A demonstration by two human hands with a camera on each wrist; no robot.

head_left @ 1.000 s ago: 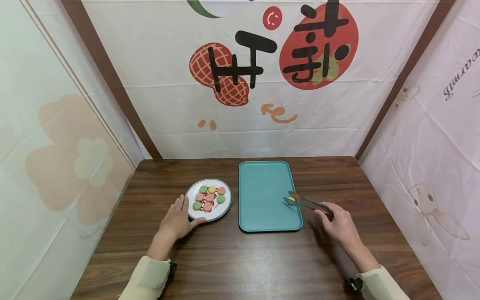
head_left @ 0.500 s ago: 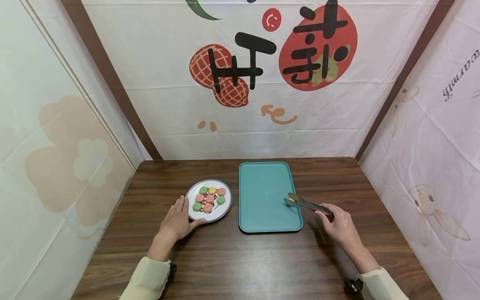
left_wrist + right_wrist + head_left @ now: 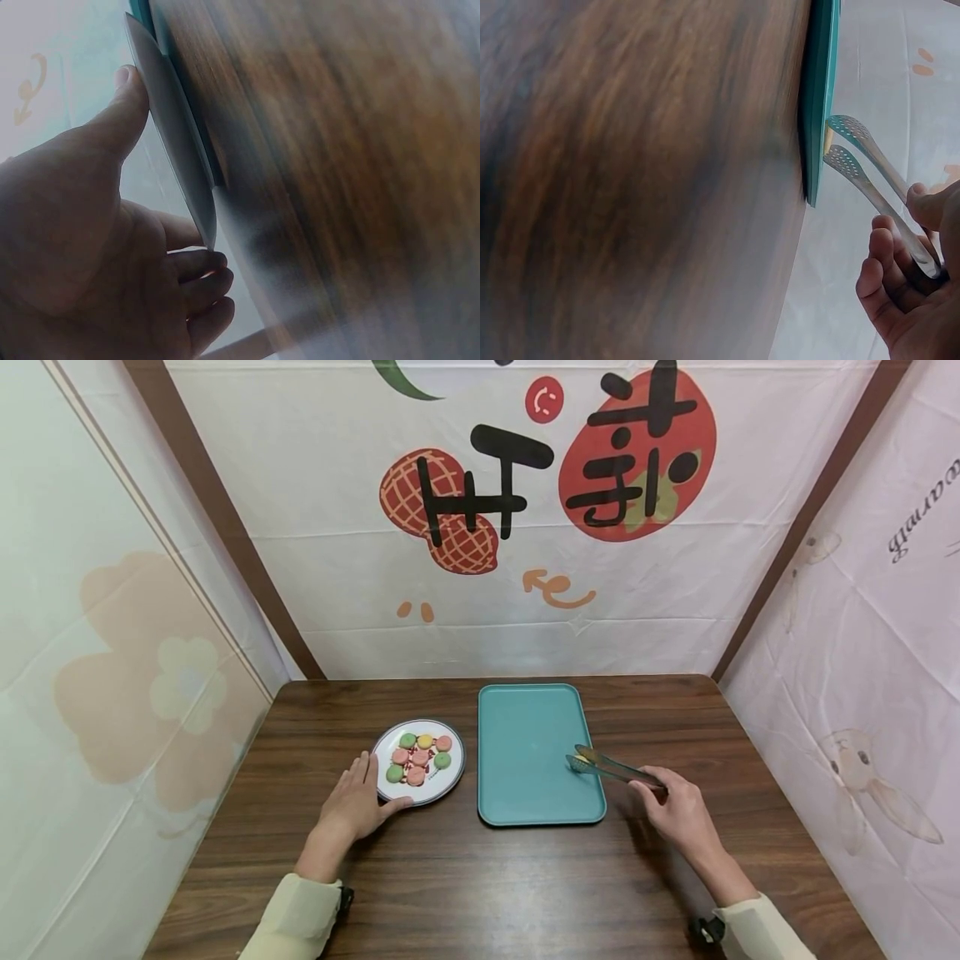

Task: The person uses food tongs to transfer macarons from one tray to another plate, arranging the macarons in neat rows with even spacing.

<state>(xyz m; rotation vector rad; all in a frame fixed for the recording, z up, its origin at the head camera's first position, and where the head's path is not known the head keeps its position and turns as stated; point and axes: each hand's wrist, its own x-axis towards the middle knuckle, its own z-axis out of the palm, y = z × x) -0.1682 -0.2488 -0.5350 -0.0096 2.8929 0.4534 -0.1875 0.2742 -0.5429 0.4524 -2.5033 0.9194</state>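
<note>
In the head view, my left hand (image 3: 348, 802) touches the near left rim of a round white plate (image 3: 444, 783), thumb and fingers spread along its edge. Several pink, green and yellow macarons (image 3: 420, 757) lie on that plate. My right hand (image 3: 681, 806) holds metal tongs (image 3: 622, 770), whose perforated tips are over the right side of a teal tray (image 3: 532, 718). A yellow macaron (image 3: 828, 139) shows at the tray between the tong tips in the right wrist view. Whether the tips press on it, I cannot tell.
Plate and tray stand side by side on a dark wooden table (image 3: 517, 893), a narrow gap between them. Printed white cloth (image 3: 337, 585) hangs behind the table and along both sides.
</note>
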